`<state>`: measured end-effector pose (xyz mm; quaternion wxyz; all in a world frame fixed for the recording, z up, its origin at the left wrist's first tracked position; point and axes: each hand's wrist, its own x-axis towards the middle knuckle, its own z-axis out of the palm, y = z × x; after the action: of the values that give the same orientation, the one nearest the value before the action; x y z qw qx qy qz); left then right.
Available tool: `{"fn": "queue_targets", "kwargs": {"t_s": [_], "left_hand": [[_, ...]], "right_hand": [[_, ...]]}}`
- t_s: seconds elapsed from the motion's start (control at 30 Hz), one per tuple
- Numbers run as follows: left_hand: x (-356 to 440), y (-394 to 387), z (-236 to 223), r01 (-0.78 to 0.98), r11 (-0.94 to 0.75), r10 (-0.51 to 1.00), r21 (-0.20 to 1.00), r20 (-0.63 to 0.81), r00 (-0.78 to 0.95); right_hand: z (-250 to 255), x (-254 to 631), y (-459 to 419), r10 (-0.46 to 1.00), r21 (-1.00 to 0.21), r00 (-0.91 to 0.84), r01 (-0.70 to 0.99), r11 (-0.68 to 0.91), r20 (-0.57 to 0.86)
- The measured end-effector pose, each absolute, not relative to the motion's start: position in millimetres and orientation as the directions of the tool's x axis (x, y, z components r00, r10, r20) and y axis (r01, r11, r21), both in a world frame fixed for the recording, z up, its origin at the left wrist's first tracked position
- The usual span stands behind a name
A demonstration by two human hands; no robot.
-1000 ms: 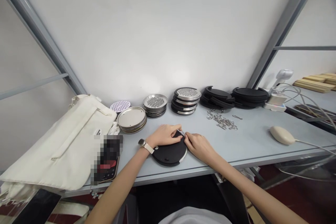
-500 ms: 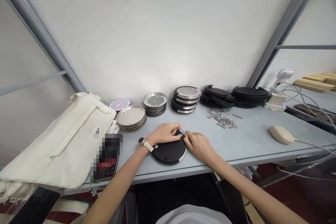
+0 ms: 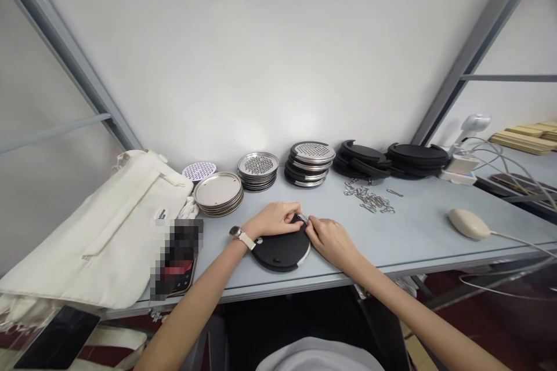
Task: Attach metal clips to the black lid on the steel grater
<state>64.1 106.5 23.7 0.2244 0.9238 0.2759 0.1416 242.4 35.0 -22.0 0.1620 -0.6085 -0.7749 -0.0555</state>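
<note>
A black round grater holder (image 3: 281, 254) lies on the table in front of me, with a strip of silvery rim showing at its lower right. My left hand (image 3: 275, 220) rests over its upper edge, thumb and fingers closed on it. My right hand (image 3: 331, 240) is at the upper right edge, fingers curled in and pressed together. Between the two hands a thin silvery bit shows at the rim; what the right fingertips hold is hidden. Several small metal clips (image 3: 372, 200) lie loose beyond the right hand.
Along the wall stand plain metal discs (image 3: 218, 190), metal grater discs (image 3: 258, 166), graters in black holders (image 3: 310, 153) and black round holders (image 3: 364, 153), (image 3: 415, 153) in stacks. A white bag (image 3: 96, 237) and phone (image 3: 183, 278) lie left; a cream mouse (image 3: 469, 224) sits right.
The camera view has shifted very slightly. Both hands keep nearly the same grip and place on the black grater holder.
</note>
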Motion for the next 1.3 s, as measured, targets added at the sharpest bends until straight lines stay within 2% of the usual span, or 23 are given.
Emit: {"fn": "queue_targets", "kwargs": {"t_s": [0.23, 0.9, 1.3], "left_hand": [[65.0, 105.7, 22.4, 0.449, -0.774, 0.552, 0.446, 0.128, 0.824], [64.5, 106.1, 19.3, 0.446, -0.788, 0.552, 0.424, 0.165, 0.818], [64.5, 103.8, 20.8, 0.439, -0.809, 0.539, 0.391, 0.197, 0.819]], "right_hand": [[-21.8, 243.0, 35.0, 0.924, -0.110, -0.225, 0.957, 0.270, 0.308], [-21.6, 242.8, 35.8, 0.923, -0.099, -0.234, 0.956, 0.276, 0.305], [-22.4, 244.2, 36.1, 0.926, -0.142, -0.196, 0.957, 0.252, 0.323]]}}
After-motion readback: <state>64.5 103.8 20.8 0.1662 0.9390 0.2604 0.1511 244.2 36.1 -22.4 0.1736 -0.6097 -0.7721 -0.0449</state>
